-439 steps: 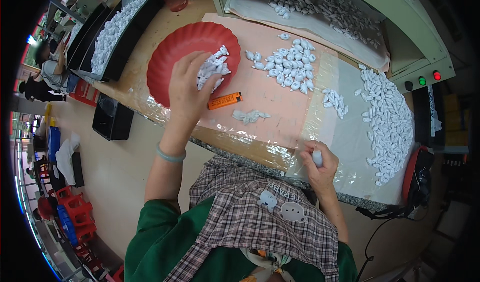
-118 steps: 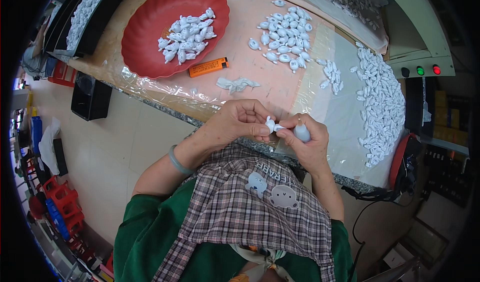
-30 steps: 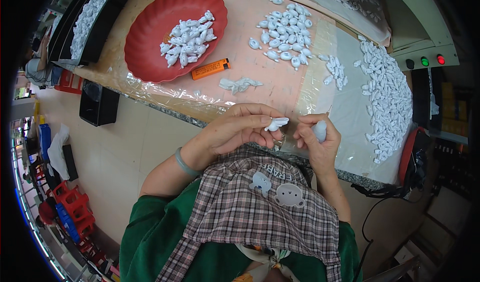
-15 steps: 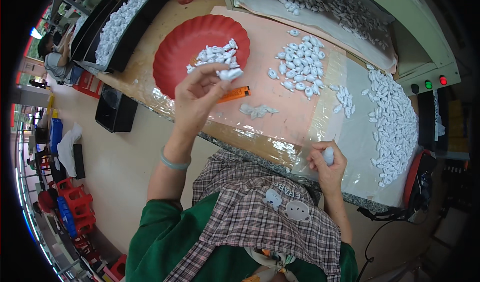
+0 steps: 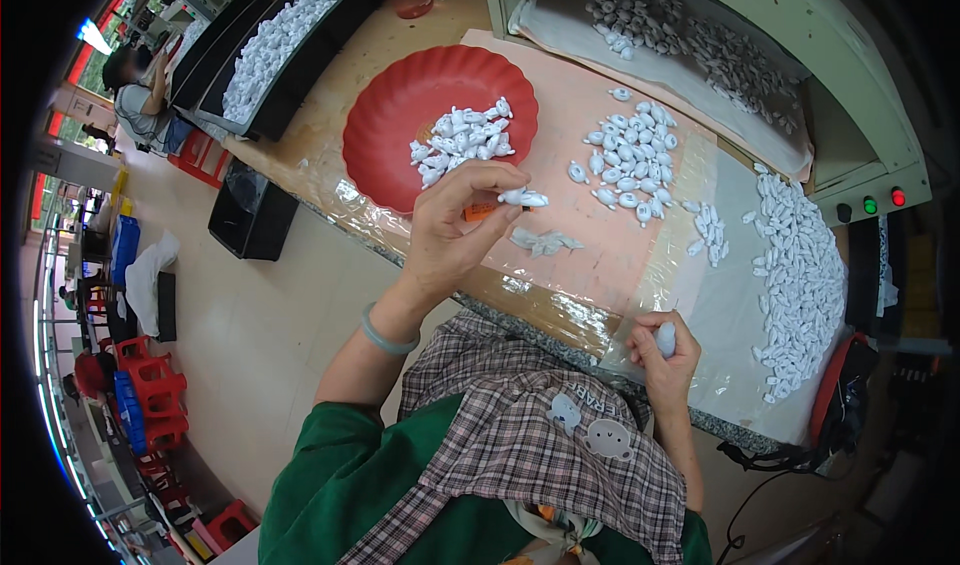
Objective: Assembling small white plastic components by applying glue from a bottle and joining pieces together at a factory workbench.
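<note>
Between the thumb and fingers of my left hand (image 5: 455,220) is a small white plastic piece (image 5: 526,197), held over the table just in front of a red scalloped plate (image 5: 375,145). A heap of similar white pieces (image 5: 465,140) lies in that plate. My right hand (image 5: 672,367), near the table's front edge, is closed around a pale grey, rounded object (image 5: 665,340); its lower end is hidden, so I cannot tell its kind. An orange item (image 5: 482,211) is mostly covered by my left fingers. Beside it lies a crumpled greyish cloth (image 5: 547,242).
Rounded white pieces (image 5: 632,160) sit grouped at the table's middle, with a large spread of slimmer ones (image 5: 795,275) at right. A pale green machine housing (image 5: 880,135) stands behind. Black trays (image 5: 290,55) of white parts are far left; a person (image 5: 145,100) sits beyond.
My left hand has moved a little right and nearer with the white piece, now covering most of the orange item. The whole view has shifted slightly; my right hand keeps its grip.
</note>
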Tool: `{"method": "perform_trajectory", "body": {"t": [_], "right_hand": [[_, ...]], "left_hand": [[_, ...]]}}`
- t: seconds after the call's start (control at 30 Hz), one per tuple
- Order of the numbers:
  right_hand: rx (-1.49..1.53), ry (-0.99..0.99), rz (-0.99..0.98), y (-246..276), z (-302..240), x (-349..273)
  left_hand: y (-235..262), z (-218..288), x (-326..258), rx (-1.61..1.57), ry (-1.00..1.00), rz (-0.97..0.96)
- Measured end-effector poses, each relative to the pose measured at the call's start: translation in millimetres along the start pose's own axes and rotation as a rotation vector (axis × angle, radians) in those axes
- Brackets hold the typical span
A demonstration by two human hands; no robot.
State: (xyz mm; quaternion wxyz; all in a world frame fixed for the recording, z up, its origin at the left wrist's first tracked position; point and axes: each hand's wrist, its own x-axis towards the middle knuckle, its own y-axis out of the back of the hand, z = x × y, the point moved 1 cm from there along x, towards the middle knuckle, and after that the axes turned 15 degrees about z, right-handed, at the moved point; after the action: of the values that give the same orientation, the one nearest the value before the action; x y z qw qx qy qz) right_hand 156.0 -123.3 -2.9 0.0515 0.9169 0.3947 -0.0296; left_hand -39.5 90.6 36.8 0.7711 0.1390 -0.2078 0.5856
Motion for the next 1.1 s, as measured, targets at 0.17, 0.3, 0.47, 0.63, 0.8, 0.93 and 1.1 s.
{"method": "perform_trajectory", "body": {"t": [0.17,0.3,0.47,0.63,0.8,0.93,1.1], "right_hand": [[0.01,0.01,-0.012,1,1,0],[0.0,0.01,-0.018,0,1,0],[-0.017,0.008,-0.021,-1,0,0],[0.006,0.009,-0.031,-3,-1,-1],[0.018,0.001,-0.029,-3,-1,-2],[0.022,0.002,-0.035,-2,1,-1],[0.004,0.007,-0.033,-2,0,0]], "left_hand": [[16,-9,16,0.319,0.015,0.083],[2,3,29,0.826,-0.494,0.139],[-31,-13,19,0.657,-0.51,-0.079],[-60,-38,20,0.691,-0.503,-0.184],[-73,-52,22,0.804,-0.53,-0.245],[-73,-60,19,0.854,-0.654,-0.212],[-72,-54,11,0.886,-0.486,-0.324]]}}
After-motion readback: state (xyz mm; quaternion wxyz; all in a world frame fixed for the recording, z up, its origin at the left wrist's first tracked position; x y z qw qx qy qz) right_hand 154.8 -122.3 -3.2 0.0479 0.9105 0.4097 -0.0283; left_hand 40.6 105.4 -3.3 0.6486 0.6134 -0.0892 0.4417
